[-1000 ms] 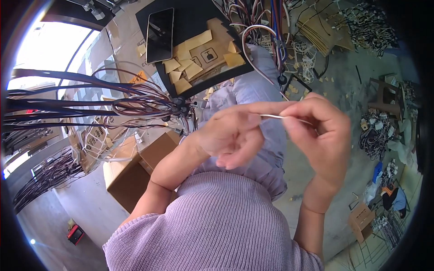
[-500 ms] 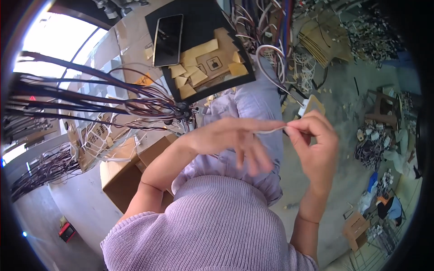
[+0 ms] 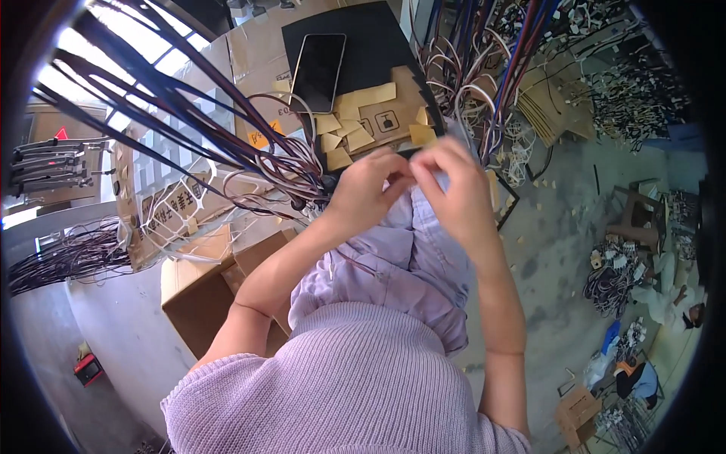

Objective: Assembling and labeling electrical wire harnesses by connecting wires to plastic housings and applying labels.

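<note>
My left hand (image 3: 363, 189) and my right hand (image 3: 461, 193) meet above my lap, thumbs and fingers pinched with the tips close together. Whatever lies between the fingertips is too small or hidden to make out, and the right fingers are slightly blurred. Just beyond them a black board (image 3: 363, 38) carries a dark-screened smartphone (image 3: 319, 72) and several tan paper pieces (image 3: 367, 97). Left of my left hand, a thick bundle of dark, brown and white wires (image 3: 280, 163) ends near my wrist. More loose wires (image 3: 488, 83) hang beyond my right hand.
An open cardboard box (image 3: 193, 284) stands at my left. Flat cardboard sheets (image 3: 548, 113) and a brown stool (image 3: 635, 216) are on the right, with heaps of wire harnesses (image 3: 616, 280) on the floor. A person (image 3: 643, 378) is at the far lower right.
Both hands have moved up and closer together. My right hand has shifted left; my left fingers, spread before, are now bent into a pinch. The thin pale strand between them no longer shows.
</note>
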A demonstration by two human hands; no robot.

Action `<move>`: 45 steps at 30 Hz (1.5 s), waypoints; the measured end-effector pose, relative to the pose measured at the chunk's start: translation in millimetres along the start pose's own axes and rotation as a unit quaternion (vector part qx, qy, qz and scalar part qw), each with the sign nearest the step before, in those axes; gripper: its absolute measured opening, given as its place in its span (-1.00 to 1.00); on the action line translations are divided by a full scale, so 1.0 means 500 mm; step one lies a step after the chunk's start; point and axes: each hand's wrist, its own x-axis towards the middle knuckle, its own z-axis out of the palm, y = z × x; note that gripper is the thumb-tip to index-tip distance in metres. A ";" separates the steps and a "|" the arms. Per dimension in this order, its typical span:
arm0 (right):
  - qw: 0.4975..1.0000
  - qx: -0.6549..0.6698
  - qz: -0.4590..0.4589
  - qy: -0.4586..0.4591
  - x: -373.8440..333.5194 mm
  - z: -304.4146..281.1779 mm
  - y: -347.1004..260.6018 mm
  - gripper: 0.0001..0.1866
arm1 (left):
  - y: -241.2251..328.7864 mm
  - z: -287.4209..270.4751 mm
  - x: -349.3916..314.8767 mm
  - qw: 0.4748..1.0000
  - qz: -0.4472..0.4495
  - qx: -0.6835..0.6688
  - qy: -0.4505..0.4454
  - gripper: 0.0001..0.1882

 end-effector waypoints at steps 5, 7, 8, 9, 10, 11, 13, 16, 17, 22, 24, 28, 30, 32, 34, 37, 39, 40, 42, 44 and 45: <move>0.972 -0.161 -0.165 -0.043 0.225 0.079 0.096 -0.93 | -0.046 -0.003 0.054 0.986 0.059 0.128 0.086 -0.85; 0.943 -0.265 -0.173 -0.105 0.269 0.098 0.151 -0.93 | -0.073 -0.003 0.081 0.984 0.043 0.156 0.079 -0.88; 0.926 -0.310 -0.164 -0.138 0.278 0.109 0.149 -0.91 | -0.082 -0.007 0.088 0.986 0.026 0.139 0.085 -0.91; 0.907 -0.337 -0.192 -0.165 0.284 0.114 0.148 -0.88 | -0.091 -0.012 0.097 0.989 0.009 0.121 0.090 -0.94; 0.907 -0.334 -0.197 -0.166 0.292 0.121 0.148 -0.88 | -0.102 -0.021 0.107 0.984 0.032 0.138 0.104 -0.95; 0.899 -0.339 -0.214 -0.174 0.294 0.127 0.149 -0.88 | -0.115 -0.025 0.113 0.984 0.028 0.139 0.107 -0.95; 0.902 -0.325 -0.228 -0.166 0.303 0.136 0.149 -0.88 | -0.141 -0.033 0.119 0.980 0.040 0.151 0.119 -0.89; 0.927 -0.284 -0.203 -0.138 0.320 0.121 0.199 -0.88 | -0.126 -0.031 0.119 0.971 0.054 0.207 0.108 -0.87; 0.954 -0.219 -0.141 -0.147 0.322 0.116 0.207 -0.87 | -0.132 -0.031 0.121 0.972 0.051 0.205 0.104 -0.87; 0.978 -0.135 -0.037 -0.152 0.323 0.111 0.222 -0.86 | -0.131 -0.032 0.119 0.971 0.046 0.223 0.068 -0.88; 0.978 -0.135 -0.031 -0.157 0.327 0.114 0.217 -0.86 | -0.136 -0.034 0.120 0.968 0.066 0.234 0.070 -0.90; 0.974 -0.155 0.001 -0.167 0.331 0.123 0.210 -0.82 | -0.134 -0.033 0.124 0.951 0.084 0.288 0.074 -0.94; 0.982 -0.124 0.011 -0.138 0.332 0.119 0.230 -0.81 | -0.133 -0.040 0.129 0.957 0.079 0.275 0.053 -0.94; 0.993 -0.071 -0.012 -0.091 0.328 0.097 0.263 -0.77 | -0.143 -0.046 0.141 0.962 0.078 0.261 0.030 -0.94; 0.978 0.172 0.109 -0.040 0.310 0.086 0.261 -0.76 | -0.178 -0.051 0.146 0.962 0.106 0.254 0.000 -0.92; 0.984 0.157 0.083 -0.021 0.251 0.044 0.224 -0.82 | -0.136 -0.045 0.138 0.982 0.053 0.181 -0.004 -0.89; 0.989 0.119 -0.075 0.044 0.187 0.030 0.148 -0.90 | -0.094 -0.042 0.105 0.991 0.034 0.132 0.014 -0.90; 0.990 0.057 -0.120 0.047 0.153 0.010 0.088 -0.90 | -0.079 -0.048 0.078 0.996 0.006 0.087 0.036 -0.90; 0.982 0.026 -0.173 0.071 0.064 -0.033 0.043 -0.87 | -0.026 -0.055 0.033 0.997 -0.062 -0.041 -0.036 -0.91; 0.956 -0.061 -0.273 0.088 -0.008 -0.070 0.024 -0.81 | 0.033 -0.062 0.013 0.960 -0.169 -0.181 -0.130 -0.94; 0.952 -0.081 -0.287 0.070 -0.043 -0.079 0.026 -0.80 | 0.050 -0.063 0.005 0.956 -0.175 -0.188 -0.146 -0.93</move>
